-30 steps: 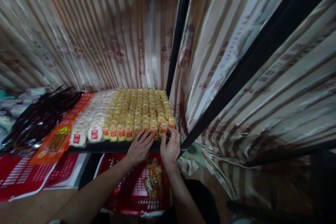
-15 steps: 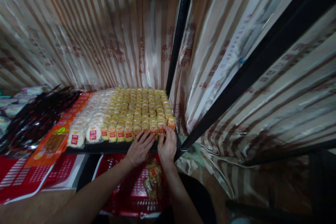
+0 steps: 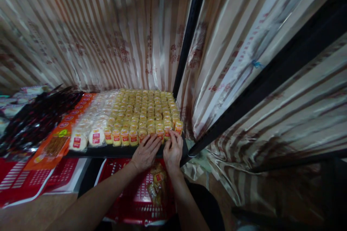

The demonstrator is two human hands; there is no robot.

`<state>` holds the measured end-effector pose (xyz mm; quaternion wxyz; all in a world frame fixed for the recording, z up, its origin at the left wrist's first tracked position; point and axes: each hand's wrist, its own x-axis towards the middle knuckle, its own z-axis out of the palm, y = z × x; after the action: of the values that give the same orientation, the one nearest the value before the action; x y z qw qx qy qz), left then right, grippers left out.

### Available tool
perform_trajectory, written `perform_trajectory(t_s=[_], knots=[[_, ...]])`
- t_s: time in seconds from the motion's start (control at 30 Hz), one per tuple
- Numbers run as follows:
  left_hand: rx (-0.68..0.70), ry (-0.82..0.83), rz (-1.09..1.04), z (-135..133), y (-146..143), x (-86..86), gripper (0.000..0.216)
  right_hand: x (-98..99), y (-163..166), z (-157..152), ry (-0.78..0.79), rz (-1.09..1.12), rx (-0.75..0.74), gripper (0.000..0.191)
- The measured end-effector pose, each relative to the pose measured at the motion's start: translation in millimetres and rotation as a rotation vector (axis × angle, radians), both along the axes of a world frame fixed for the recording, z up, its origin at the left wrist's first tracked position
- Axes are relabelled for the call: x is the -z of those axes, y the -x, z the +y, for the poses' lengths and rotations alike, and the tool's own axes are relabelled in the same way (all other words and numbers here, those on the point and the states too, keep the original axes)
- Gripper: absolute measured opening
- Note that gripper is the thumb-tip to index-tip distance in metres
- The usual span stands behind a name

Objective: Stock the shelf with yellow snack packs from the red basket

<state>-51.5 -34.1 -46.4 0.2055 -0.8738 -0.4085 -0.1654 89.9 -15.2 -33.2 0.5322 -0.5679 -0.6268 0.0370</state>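
Note:
Rows of small yellow snack packs (image 3: 143,110), clear-wrapped with red labels, stand tightly together on a dark shelf (image 3: 108,150). My left hand (image 3: 146,152) lies palm down at the front row, its fingers stretched out against the lower fronts of the packs. Beside it, my right hand (image 3: 173,151) has bent fingers and thumb on a front-row yellow snack pack (image 3: 167,132) near the right end. Below my wrists sits a red basket (image 3: 124,205) with several loose snack packs (image 3: 158,184) in it.
Left of the yellow rows are white round packs (image 3: 97,137), orange packets (image 3: 59,139) and a heap of dark shiny packets (image 3: 35,119). Another red basket (image 3: 16,180) is at lower left. A black upright post (image 3: 187,43) and striped curtains (image 3: 121,25) stand behind.
The view has shifted slightly. Both hands stay at the front row in nearly the same place, with only a slight change in the right fingers.

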Motion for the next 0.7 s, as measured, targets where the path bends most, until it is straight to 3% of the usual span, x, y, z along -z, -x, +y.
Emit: perform_trajectory(t_s=[0.7], knots=[[0.034,-0.024,-0.002,-1.0,0.7,-5.4,0.044,-0.8,-0.6,-1.6,0.013,-0.033,-0.033,0.033]])
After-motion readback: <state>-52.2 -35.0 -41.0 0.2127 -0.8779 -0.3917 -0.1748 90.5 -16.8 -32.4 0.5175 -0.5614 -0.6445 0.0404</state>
